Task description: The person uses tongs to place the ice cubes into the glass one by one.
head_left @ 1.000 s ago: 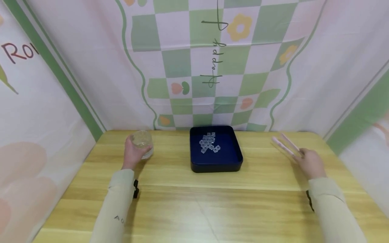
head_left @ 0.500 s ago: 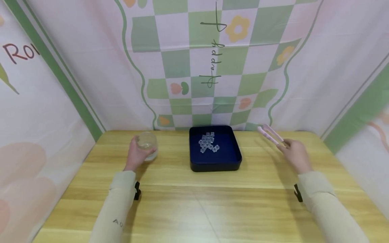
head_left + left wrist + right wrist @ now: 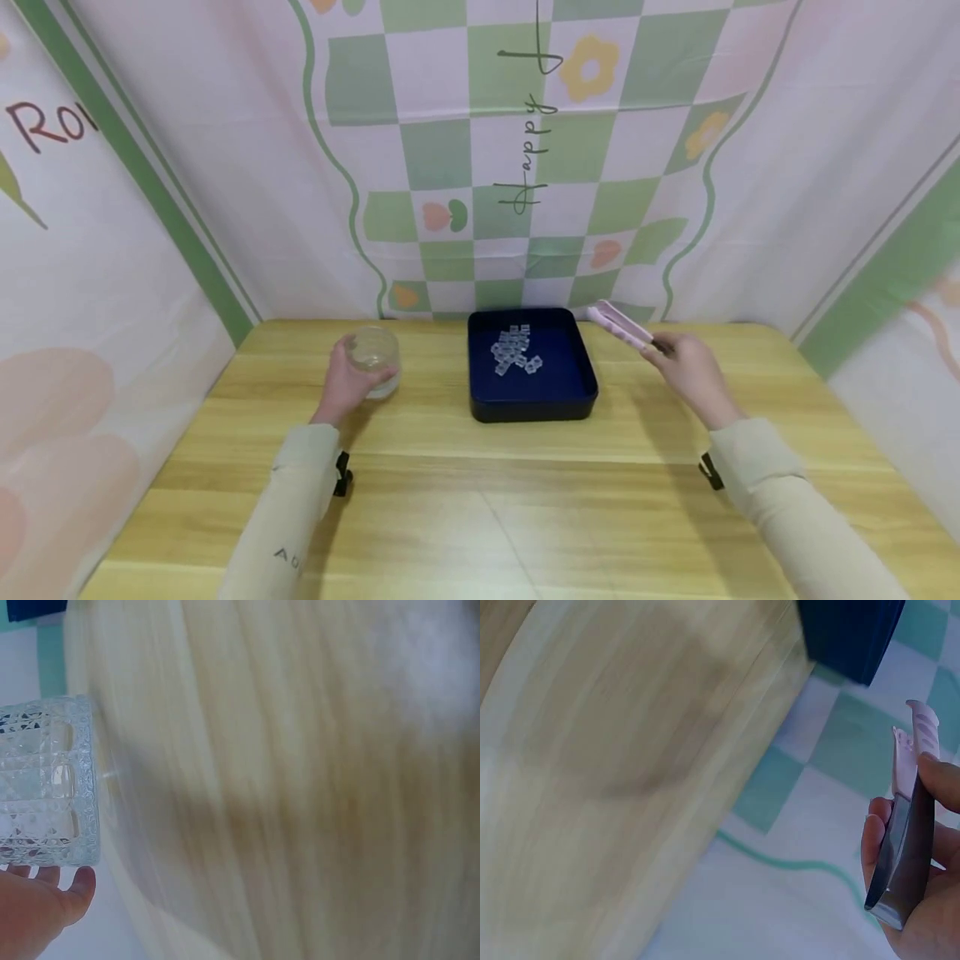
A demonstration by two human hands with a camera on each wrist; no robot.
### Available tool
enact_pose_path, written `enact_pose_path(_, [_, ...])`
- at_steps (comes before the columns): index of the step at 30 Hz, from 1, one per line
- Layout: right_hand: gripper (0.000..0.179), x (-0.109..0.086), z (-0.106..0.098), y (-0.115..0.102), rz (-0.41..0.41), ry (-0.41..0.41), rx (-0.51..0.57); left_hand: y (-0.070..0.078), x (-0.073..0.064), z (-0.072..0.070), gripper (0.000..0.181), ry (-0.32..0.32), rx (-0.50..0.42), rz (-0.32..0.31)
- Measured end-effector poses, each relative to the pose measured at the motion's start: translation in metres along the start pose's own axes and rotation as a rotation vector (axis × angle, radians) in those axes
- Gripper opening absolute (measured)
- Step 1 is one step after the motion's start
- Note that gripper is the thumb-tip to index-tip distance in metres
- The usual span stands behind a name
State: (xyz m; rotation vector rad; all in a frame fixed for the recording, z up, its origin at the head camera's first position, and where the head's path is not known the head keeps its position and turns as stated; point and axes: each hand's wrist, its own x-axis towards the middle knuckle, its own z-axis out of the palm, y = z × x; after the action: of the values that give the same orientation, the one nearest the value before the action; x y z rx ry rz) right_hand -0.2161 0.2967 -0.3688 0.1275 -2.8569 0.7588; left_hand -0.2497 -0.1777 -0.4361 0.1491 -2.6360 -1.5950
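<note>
1. Left hand (image 3: 348, 383): fingers and thumb are curled round the side of a clear, patterned glass (image 3: 386, 354). The glass is upright, with its mouth up, to the left of the tray; whether its base touches the worktop cannot be told.
2. Right hand (image 3: 693, 375): fingers and thumb grip the dark metal end of a pair of tongs (image 3: 624, 327). The pink arms of the tongs stand a narrow gap apart, raised above the worktop, with the tips near the far right corner of the tray.
3. Dark blue square tray (image 3: 566, 375): rests on the worktop (image 3: 450, 517) between the two hands.
4. Clear pieces (image 3: 512, 350): lie grouped in the left part of the tray, well apart from the tongs.
5. Printed cloth (image 3: 435, 158): hangs behind the worktop, showing green and white checks.
</note>
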Motion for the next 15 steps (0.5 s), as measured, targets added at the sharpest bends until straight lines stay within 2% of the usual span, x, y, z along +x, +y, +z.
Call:
enact_pose_path(5, [0.037,-0.001,0.005,-0.014,-0.045,-0.016,-0.026,0.003,-0.002,0.007,0.106,-0.015,-0.02,0.007])
enact_pose_path(15, [0.023,-0.003,0.019,-0.033,-0.154,0.02,-0.109,0.008,-0.007,0.019,0.103,-0.039,0.003,0.046])
